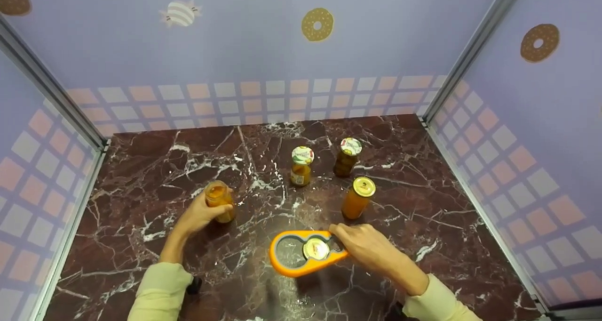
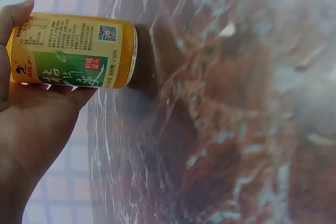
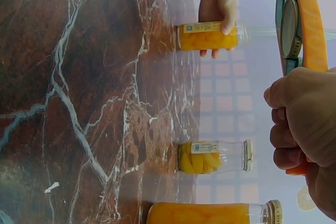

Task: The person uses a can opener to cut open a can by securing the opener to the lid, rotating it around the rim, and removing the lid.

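Observation:
My left hand (image 1: 198, 214) grips a glass jar of orange fruit (image 2: 73, 51) on the left side of the table. Its mouth is uncovered in the head view, and its printed label faces the left wrist camera. My right hand (image 1: 371, 245) holds an orange jar opener (image 1: 301, 272) by its handle, raised over the front middle of the table. Inside the opener's smaller ring sits a round gold lid (image 1: 316, 249), seen edge-on as a metal disc in the right wrist view. The fingers of my right hand curl around the handle and hide part of it.
Three lidded jars stand on the dark marbled table (image 1: 263, 283): a yellow fruit jar (image 1: 301, 175) near the middle, a dark-filled jar (image 1: 345, 164) behind it to the right, and a tall orange jar (image 1: 355, 205) beyond my right hand. Purple patterned walls (image 1: 254, 52) enclose the back and sides.

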`<state>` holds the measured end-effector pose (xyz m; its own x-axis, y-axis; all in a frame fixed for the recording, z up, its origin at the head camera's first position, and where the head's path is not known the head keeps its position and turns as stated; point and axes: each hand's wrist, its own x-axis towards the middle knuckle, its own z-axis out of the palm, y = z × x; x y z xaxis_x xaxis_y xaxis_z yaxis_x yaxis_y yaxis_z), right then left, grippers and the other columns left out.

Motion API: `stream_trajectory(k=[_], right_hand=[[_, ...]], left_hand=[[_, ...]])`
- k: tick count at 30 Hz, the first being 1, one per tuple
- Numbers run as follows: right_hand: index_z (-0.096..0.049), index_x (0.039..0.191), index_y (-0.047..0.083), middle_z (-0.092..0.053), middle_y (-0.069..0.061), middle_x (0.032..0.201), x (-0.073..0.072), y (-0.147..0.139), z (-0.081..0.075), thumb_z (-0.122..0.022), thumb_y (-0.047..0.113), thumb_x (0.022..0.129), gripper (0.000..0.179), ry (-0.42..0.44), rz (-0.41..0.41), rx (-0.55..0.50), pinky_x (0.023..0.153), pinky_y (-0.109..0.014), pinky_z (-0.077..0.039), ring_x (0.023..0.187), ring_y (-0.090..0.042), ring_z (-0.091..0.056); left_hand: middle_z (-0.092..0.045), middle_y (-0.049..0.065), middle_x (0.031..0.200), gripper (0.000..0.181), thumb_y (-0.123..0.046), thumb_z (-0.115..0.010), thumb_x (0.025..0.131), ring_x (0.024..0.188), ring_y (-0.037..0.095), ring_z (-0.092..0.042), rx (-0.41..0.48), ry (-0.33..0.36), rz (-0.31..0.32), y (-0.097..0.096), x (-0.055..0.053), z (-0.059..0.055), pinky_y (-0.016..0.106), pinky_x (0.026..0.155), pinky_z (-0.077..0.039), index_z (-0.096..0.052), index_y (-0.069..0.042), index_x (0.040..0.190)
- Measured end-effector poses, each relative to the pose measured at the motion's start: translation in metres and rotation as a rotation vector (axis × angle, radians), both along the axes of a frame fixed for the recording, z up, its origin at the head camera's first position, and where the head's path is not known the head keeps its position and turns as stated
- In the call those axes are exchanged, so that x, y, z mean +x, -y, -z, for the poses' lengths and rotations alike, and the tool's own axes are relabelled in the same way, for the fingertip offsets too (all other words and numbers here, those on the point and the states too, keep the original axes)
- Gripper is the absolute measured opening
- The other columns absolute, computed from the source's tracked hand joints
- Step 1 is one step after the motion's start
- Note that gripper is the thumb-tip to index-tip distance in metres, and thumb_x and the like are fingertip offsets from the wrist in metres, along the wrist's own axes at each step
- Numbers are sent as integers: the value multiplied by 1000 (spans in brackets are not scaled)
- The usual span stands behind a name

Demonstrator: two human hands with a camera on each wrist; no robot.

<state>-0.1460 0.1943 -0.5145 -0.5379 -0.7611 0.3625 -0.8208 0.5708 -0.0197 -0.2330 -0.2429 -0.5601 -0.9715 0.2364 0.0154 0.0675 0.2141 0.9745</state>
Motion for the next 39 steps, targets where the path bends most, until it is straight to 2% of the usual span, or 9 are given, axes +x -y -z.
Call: stream_trajectory(k=[5,10,13,17,22,27,31,35,39], right_hand=[[-56,121,11,-62,2,88,0,0,0,-88,20,76,56,13,25,3,54,-35,-55,62,-19,-62],[-55,120,11,-60,2,87,0,1,-1,-88,23,78,55,25,29,16,52,-36,-54,62,-18,-61],[-56,119,11,-60,2,88,0,1,-1,-89,23,76,56,20,26,10,53,-36,-54,62,-18,-61],[-56,120,11,-60,2,89,0,1,-2,-88,34,79,57,0,18,6,54,-37,-54,63,-19,-63],[-55,120,11,-60,3,89,-1,2,-2,-89,40,79,60,-8,14,5,54,-37,-54,64,-18,-63],[-55,120,11,-60,3,89,-1,3,-2,-91,38,77,62,-2,14,19,55,-36,-55,64,-18,-63],[-55,120,12,-60,3,89,-1,4,-2,-89,40,79,60,8,25,31,55,-36,-55,64,-18,-62],[-55,120,13,-60,3,90,-1,4,-2,-89,42,78,61,23,28,27,55,-36,-55,64,-18,-63],[-55,119,13,-61,3,90,-2,3,-1,-89,41,78,60,31,28,25,54,-35,-55,64,-18,-63]], left_hand=[[-59,32,132,55,-2,-74,92,106,16,-64,-5,-2,-73,8,-13,-1,29,97,-50,-48,9,139],[-61,27,129,59,-6,-75,93,101,13,-62,-46,19,-176,17,-16,-5,27,94,-50,-46,5,142],[-62,25,124,59,-9,-76,93,99,14,-61,-67,16,-225,20,-18,-6,27,93,-49,-45,4,142],[-60,24,124,63,-11,-76,94,100,15,-60,-66,15,-261,22,-24,-6,26,91,-50,-42,3,146],[-58,24,126,67,-10,-76,94,102,19,-58,-57,10,-368,24,-33,-4,26,90,-49,-39,3,148],[-56,23,128,70,-11,-77,93,109,25,-55,-45,-18,-492,29,-43,-1,33,99,-44,-38,4,148],[-57,24,126,69,-15,-79,91,113,32,-54,-83,-58,-578,33,-51,1,43,106,-40,-40,5,145],[-57,26,125,70,-19,-80,90,117,40,-54,-132,-71,-669,33,-57,1,51,107,-39,-41,6,142],[-59,27,125,71,-22,-82,89,117,44,-54,-166,-78,-742,31,-63,2,54,105,-40,-42,4,140]])
